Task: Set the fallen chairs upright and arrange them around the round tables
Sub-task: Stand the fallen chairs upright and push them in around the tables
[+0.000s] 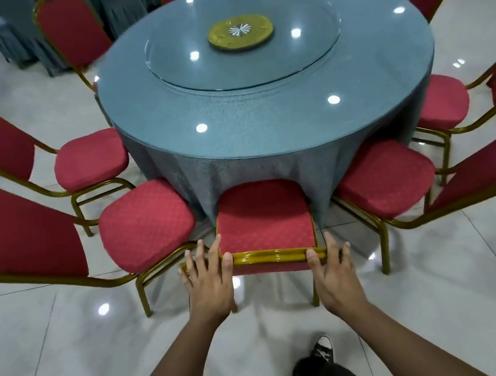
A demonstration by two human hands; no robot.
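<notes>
Basically no readable writing or brand anywhere; the gold disc at the centre of the glass turntable has only a silver starburst, no text. Both hands are on the top rail of the nearest chair, which stands upright with its seat pushed under the hanging teal cloth of the round surface. Left hand sits at the rail's left end: fingers mostly straight and spread, reaching over the gold frame, thumb hooked on the rail's near side. Right hand is at the right end: thumb pressed on top of the rail, fingers extended down along the frame's outer side, not clenched. Both grips are loose, more resting and pressing than wrapped. Red padded chairs with gold frames ring the surface, all upright: left neighbour and right neighbour sit just beside the held chair, seats nearly touching the cloth. Further chairs stand around the far side. Glossy white tile floor shows ceiling-light reflections. A black sneaker with white laces and dark trouser leg sit below the right forearm.
</notes>
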